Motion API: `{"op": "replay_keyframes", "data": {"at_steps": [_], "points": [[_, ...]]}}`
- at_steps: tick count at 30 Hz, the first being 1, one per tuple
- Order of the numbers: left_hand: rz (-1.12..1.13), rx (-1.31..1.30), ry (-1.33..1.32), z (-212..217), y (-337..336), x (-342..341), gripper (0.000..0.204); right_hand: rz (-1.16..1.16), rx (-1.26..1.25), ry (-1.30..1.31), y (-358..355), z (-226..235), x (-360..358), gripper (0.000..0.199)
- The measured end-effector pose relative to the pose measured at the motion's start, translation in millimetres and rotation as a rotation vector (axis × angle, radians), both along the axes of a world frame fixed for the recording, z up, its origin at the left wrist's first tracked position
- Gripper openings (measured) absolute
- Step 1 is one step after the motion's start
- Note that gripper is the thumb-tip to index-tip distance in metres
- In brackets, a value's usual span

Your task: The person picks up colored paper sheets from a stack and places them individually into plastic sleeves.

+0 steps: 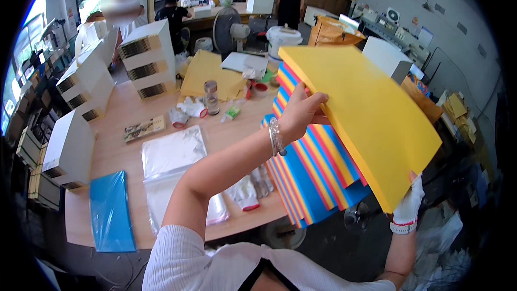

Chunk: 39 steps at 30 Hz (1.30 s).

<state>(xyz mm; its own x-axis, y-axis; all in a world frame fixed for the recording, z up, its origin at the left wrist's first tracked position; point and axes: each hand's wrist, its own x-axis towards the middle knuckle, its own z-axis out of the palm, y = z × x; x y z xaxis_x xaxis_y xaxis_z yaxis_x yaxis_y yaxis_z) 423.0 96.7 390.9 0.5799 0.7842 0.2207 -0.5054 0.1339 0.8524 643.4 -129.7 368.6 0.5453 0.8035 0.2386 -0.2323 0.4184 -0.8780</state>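
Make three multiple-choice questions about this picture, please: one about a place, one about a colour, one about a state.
1. Where does the blue packet lie?
A. on the table's near left corner
B. on the fan
C. under the yellow stack

2. What colour is the top of the stack that the hands hold?
A. green
B. yellow
C. white

3. How is the right hand?
A. bare and open in the air
B. flat on the table
C. gloved, at the stack's lower corner

Answers:
1. A: the packet lies flat on the wooden table, at its near left end.
2. B: the top sheet is plain yellow; red, blue and yellow edges show under it.
3. C: a white glove covers that hand at the lower corner, while the bare left hand grips the upper edge.
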Motion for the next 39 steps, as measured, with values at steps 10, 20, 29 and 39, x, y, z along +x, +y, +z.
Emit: {"op": "replay_keyframes", "data": {"at_steps": [10,20,29,39], "points": [[0.013,-0.018,-0.089,-50,-115,-165,0.057,-0.133,0.052,-0.417,-94,-81,-112,0.051],[-0.079,-0.428,-0.005,-194,-235,-315,0.061,-0.084,-0.279,-0.428,-202,-188,-242,0.050],[-0.084,-0.533,0.590,-326,-236,-488,0.037,0.127,-0.426,-0.133,-262,-256,-306,0.044],[0.207,1.033,1.677,-376,-131,-416,0.023,0.178,-0.486,0.042,-279,-264,-308,0.050]]}}
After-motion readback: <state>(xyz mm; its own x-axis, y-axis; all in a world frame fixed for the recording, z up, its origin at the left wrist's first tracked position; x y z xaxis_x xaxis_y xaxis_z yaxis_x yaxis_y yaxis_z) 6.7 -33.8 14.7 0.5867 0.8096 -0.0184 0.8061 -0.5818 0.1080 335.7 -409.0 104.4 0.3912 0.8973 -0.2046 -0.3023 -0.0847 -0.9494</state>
